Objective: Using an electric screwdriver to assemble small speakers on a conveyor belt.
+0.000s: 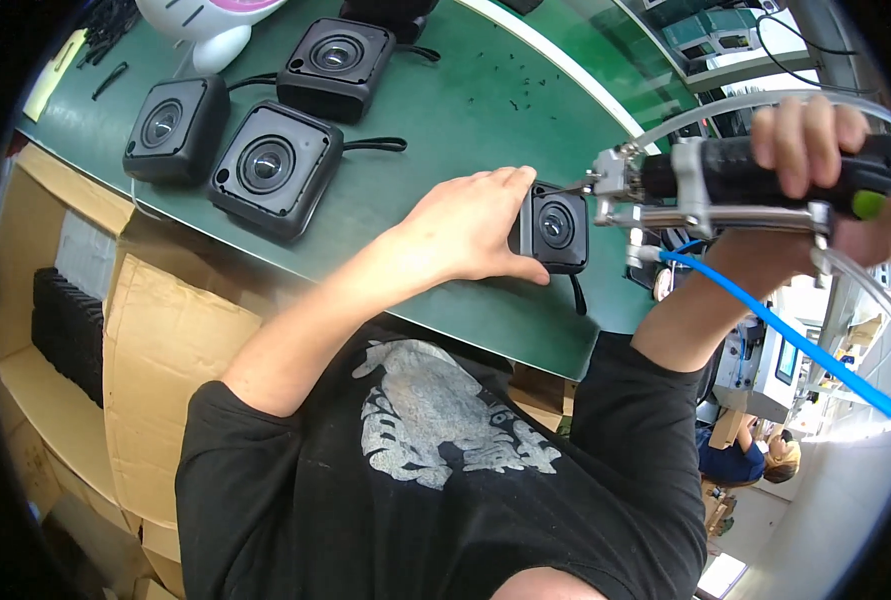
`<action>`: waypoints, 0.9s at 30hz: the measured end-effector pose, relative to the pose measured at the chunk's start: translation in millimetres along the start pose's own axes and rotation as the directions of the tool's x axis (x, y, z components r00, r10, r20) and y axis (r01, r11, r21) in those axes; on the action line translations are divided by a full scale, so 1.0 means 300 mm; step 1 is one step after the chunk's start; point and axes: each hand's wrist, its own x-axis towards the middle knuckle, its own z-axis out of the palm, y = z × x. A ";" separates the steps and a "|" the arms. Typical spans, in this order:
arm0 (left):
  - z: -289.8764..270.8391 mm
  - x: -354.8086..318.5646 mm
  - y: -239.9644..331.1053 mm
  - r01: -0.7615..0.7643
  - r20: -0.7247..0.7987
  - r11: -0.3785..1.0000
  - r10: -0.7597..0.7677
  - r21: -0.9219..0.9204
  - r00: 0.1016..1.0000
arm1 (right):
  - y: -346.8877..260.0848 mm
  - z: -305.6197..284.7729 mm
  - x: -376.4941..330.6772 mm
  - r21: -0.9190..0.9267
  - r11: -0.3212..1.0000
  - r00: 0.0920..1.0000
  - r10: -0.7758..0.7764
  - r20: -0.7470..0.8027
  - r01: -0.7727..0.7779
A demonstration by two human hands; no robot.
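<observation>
My left hand (470,225) grips a small square black speaker (557,226) from its left side, thumb along the near edge, on the green bench. A round cone sits in the speaker's face, and a short strap hangs from its near edge. My right hand (813,150) is wrapped around a black power screwdriver (720,170) held sideways, with a metal head and side rod. Its thin bit reaches left over the far part of the held speaker; whether it touches a screw I cannot tell. Further left stand similar speakers (266,164), cones facing up, some with straps.
Small dark screws (520,85) lie scattered on the green bench (445,100). A blue hose (785,335) runs from the screwdriver to the lower right. Open cardboard boxes (180,380) stand at the left below the bench edge. Another person (750,460) is at the far right.
</observation>
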 end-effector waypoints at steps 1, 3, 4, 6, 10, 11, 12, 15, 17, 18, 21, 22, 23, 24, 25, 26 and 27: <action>-0.001 -0.001 0.004 0.000 0.001 1.000 0.000 -0.003 1.000 | 0.037 -0.019 -0.002 -0.013 1.000 0.998 -0.021 0.062 0.022; -0.010 0.005 0.011 0.005 0.042 1.000 -0.005 -0.014 0.999 | 0.046 -0.063 -0.009 0.072 0.997 0.990 -0.026 0.140 0.016; -0.012 0.007 0.012 0.002 0.041 1.000 -0.002 -0.013 0.999 | 0.049 -0.069 -0.016 0.094 0.995 0.991 -0.028 0.130 0.016; -0.017 0.008 0.011 0.008 0.061 1.000 -0.006 -0.020 0.998 | 0.096 -0.011 -0.023 0.119 0.989 0.996 -0.090 -0.012 0.091; -0.019 0.009 0.003 0.016 0.070 1.000 -0.016 -0.001 0.997 | -0.018 -0.010 -0.011 -0.005 0.995 0.995 -0.098 -0.014 0.097; -0.021 0.010 0.004 0.015 0.087 1.000 -0.016 0.007 0.996 | -0.070 -0.025 -0.016 -0.044 0.991 0.992 -0.124 0.002 0.124; -0.021 0.010 0.003 0.015 0.105 1.000 -0.016 0.014 0.994 | -0.107 -0.030 -0.025 0.032 0.988 0.986 -0.155 0.055 0.153; -0.008 0.007 -0.005 -0.126 -0.017 0.989 0.128 0.078 0.992 | -0.181 -0.088 -0.085 0.317 0.933 0.970 -0.214 0.112 0.169; -0.020 0.011 -0.002 -0.126 0.022 0.991 0.125 0.049 0.992 | -0.204 0.015 -0.099 0.259 0.939 0.974 -0.222 -0.045 0.226; -0.022 0.013 0.001 -0.126 0.063 0.992 0.125 0.019 0.990 | -0.226 0.060 -0.078 0.257 0.939 0.974 -0.222 -0.045 0.226; -0.013 0.011 0.009 -0.091 0.111 0.996 0.090 0.001 0.990 | -0.230 0.137 -0.020 -0.233 0.968 0.976 -0.044 0.214 0.095; -0.011 0.006 0.004 -0.080 0.109 0.997 0.079 0.002 0.991 | -0.195 0.147 -0.027 -0.223 0.970 0.975 -0.043 0.218 0.093; -0.008 0.008 0.009 -0.094 0.110 0.996 0.092 0.013 0.990 | -0.178 0.169 -0.044 -0.121 0.985 0.987 -0.106 0.120 0.120; -0.004 0.008 0.013 -0.106 0.110 0.994 0.103 0.022 0.989 | -0.161 0.190 -0.059 -0.020 0.987 0.988 -0.156 0.015 0.156; -0.006 0.011 0.015 -0.105 0.111 0.994 0.102 0.020 0.989 | -0.144 0.205 -0.064 0.016 0.985 0.984 -0.170 -0.051 0.171; -0.006 0.013 0.016 -0.098 0.125 0.995 0.095 0.014 0.988 | -0.138 0.197 -0.066 0.017 0.986 0.985 -0.166 -0.052 0.167; -0.003 0.013 0.014 -0.089 0.139 0.996 0.087 0.007 0.986 | -0.133 0.181 -0.065 -0.054 0.988 0.990 -0.141 0.022 0.142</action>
